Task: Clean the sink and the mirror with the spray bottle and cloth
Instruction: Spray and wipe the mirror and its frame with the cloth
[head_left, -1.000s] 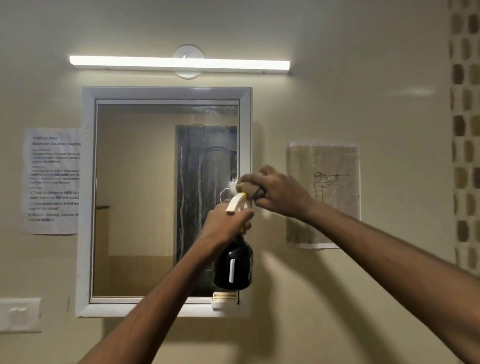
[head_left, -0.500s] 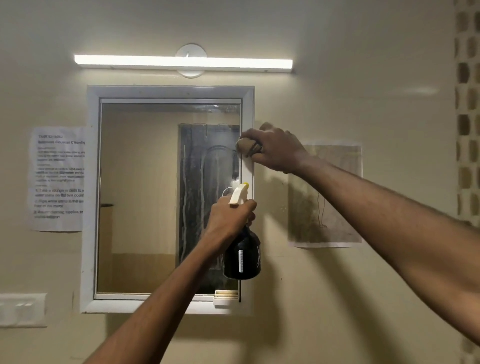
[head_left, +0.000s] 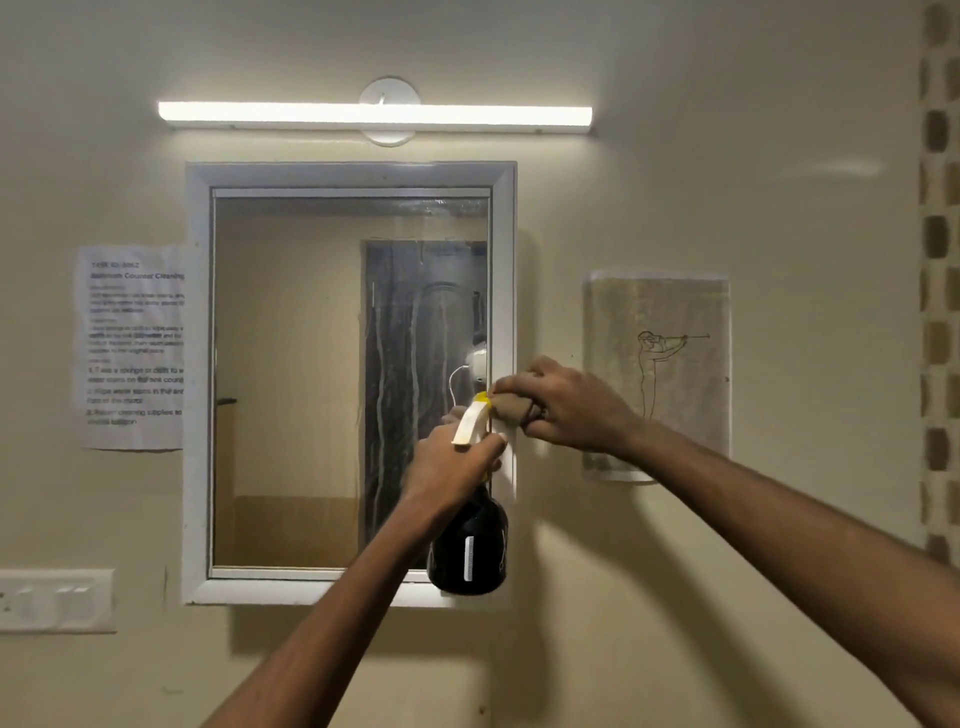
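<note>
A white-framed mirror (head_left: 291, 364) hangs on the wall, with wet streaks running down its right part. My left hand (head_left: 452, 462) grips the neck of a black spray bottle (head_left: 470, 545) with a cream trigger and yellow nozzle, held in front of the mirror's lower right corner. My right hand (head_left: 571, 402) presses a small brown cloth (head_left: 511, 405) against the mirror's right frame at mid height, just above the bottle's nozzle. The sink is out of view.
A lit tube light (head_left: 374, 115) is mounted above the mirror. A printed notice (head_left: 132, 345) hangs on the left, a paper with a line drawing (head_left: 657, 374) on the right. A switch plate (head_left: 54, 597) sits at lower left.
My right hand with the cloth went up the mirror's right frame, then came back down to mid height. My left hand and the bottle stayed nearly still.
</note>
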